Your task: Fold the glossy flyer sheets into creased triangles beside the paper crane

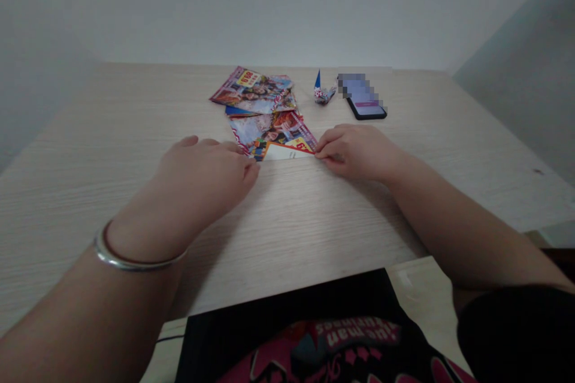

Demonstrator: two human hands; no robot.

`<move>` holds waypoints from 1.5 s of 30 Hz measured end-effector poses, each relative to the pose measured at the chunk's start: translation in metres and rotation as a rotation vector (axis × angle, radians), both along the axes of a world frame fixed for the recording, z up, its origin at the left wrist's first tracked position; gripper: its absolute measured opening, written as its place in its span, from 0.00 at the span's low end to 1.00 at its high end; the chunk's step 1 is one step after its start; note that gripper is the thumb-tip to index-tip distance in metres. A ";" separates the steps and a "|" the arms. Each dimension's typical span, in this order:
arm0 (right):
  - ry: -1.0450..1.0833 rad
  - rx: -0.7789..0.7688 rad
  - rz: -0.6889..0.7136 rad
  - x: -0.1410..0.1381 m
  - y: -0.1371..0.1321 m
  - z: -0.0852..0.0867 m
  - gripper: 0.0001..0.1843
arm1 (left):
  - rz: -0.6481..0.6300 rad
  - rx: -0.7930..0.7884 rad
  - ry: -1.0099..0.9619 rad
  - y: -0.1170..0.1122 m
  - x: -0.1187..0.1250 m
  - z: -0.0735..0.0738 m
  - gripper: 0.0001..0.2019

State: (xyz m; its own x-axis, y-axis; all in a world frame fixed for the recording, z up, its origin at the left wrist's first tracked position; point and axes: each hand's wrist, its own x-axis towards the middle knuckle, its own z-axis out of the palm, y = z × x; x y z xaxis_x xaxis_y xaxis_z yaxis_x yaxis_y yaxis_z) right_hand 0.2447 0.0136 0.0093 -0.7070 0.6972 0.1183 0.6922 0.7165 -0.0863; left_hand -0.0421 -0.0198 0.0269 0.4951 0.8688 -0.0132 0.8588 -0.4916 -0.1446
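A colourful printed paper sheet (273, 128) lies on the table between my hands. Its near edge is turned up into a narrow strip that shows a white and orange side. At the right end of this strip, my right hand (359, 152) pinches the paper between thumb and fingers. My left hand (204, 182) grips the left end, its fingers bent down and pressed together; its fingertips are partly hidden. A silver bangle circles my left wrist.
Beyond the sheet lies a loose pile of similar printed papers (245, 94). A small folded paper figure (324, 96) with a blue point stands right of it, beside a black phone (368, 105) with its screen lit. A pale wall rises behind the wooden table (135, 114).
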 end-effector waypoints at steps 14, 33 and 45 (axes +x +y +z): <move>-0.023 0.037 -0.011 -0.007 -0.003 0.001 0.13 | -0.042 0.185 -0.066 0.001 0.023 0.000 0.16; 0.069 0.057 -0.102 -0.024 -0.008 0.000 0.11 | -0.234 0.051 -0.037 0.014 0.030 -0.006 0.15; 0.377 -0.013 -0.207 -0.038 -0.012 -0.005 0.09 | -0.188 0.207 -0.242 0.006 0.034 -0.009 0.16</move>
State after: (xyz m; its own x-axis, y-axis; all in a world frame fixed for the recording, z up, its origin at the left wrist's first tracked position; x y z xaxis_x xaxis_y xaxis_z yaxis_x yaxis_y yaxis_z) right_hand 0.2062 0.0018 0.0044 -0.4607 0.8233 0.3315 0.7397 0.5626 -0.3692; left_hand -0.0084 -0.0139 0.0180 0.6134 0.7346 0.2901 0.7779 -0.6253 -0.0616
